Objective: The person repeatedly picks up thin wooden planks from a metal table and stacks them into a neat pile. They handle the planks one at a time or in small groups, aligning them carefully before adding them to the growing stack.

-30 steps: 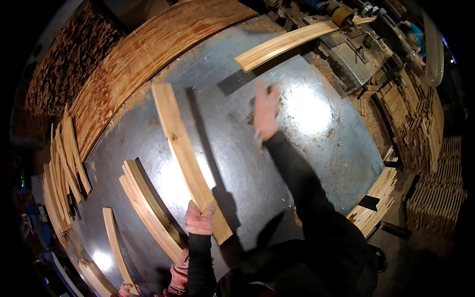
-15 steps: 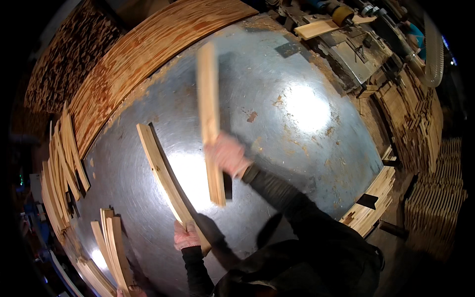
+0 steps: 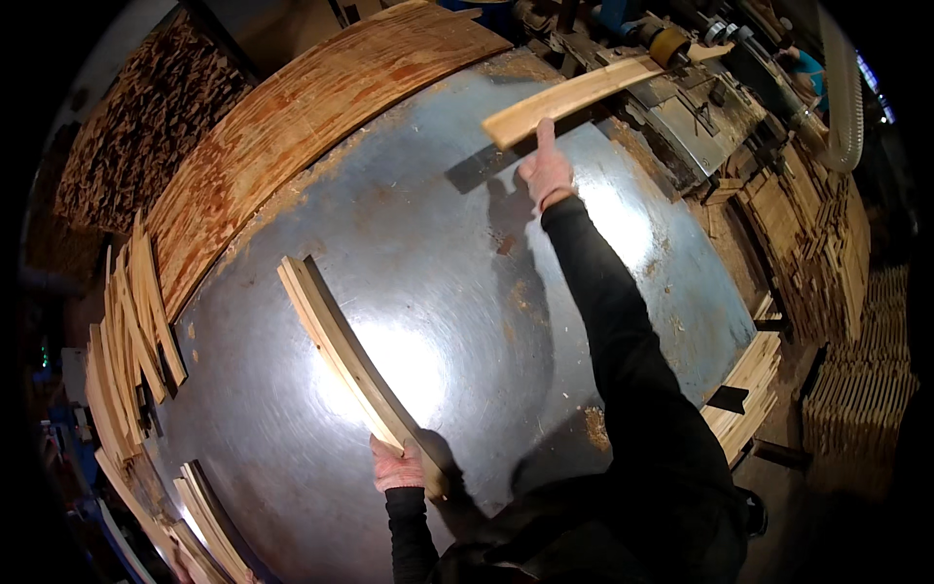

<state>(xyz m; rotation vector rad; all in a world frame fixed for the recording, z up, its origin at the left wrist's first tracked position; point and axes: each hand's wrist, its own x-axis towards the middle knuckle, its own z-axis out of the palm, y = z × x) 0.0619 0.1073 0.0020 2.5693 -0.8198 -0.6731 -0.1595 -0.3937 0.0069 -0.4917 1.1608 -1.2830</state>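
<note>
The left hand [image 3: 397, 465] at 6 o'clock is closed around the near end of a stack of pale, thin wood slats [image 3: 345, 355] lying on the scuffed grey metal table [image 3: 409, 243]. At 12 o'clock the right hand [image 3: 545, 173], fingers extended, touches a single long slat [image 3: 574, 95] coming off the machine [image 3: 700, 107].

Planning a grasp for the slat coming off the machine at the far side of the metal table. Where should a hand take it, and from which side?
Probably at the slat's near, free end, from below and the table side. That end overhangs the table with nothing around it, while the far end lies among the machine parts. The right hand already reaches up under that end. The left hand is busy on the slat stack.
</note>
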